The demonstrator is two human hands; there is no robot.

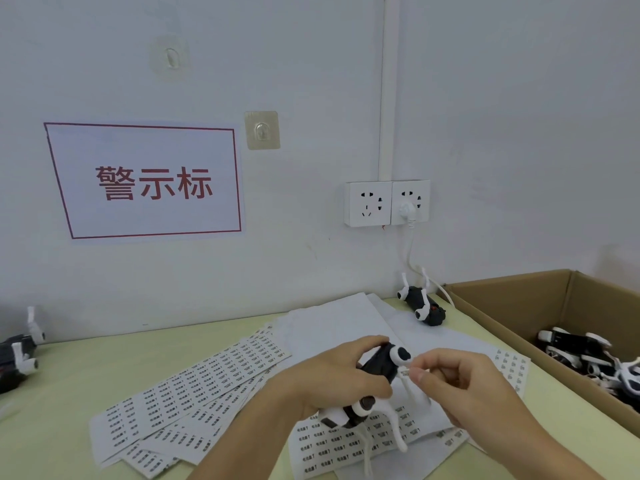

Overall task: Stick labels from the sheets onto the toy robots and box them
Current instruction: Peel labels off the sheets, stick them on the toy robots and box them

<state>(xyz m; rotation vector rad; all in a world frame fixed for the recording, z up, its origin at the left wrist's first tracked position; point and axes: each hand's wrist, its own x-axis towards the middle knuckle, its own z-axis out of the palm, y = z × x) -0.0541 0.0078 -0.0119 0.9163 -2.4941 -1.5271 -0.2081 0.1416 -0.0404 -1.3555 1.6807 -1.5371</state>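
Observation:
My left hand [341, 379] grips a black and white toy robot [379, 367] above the label sheets [194, 393], its white legs hanging down. My right hand [464, 386] pinches a small white label [404, 373] between thumb and finger, held against the robot's black body. More label sheets [332, 445] lie under both hands. An open cardboard box [512, 299] at the right holds several boxed toy robots [588, 355].
Another toy robot [420, 303] lies on its back near the wall by the box. A further toy robot [17, 351] sits at the table's left edge. Blank white sheets [332, 317] lie behind the labels. Wall sockets [387, 202] with a plugged cable hang above.

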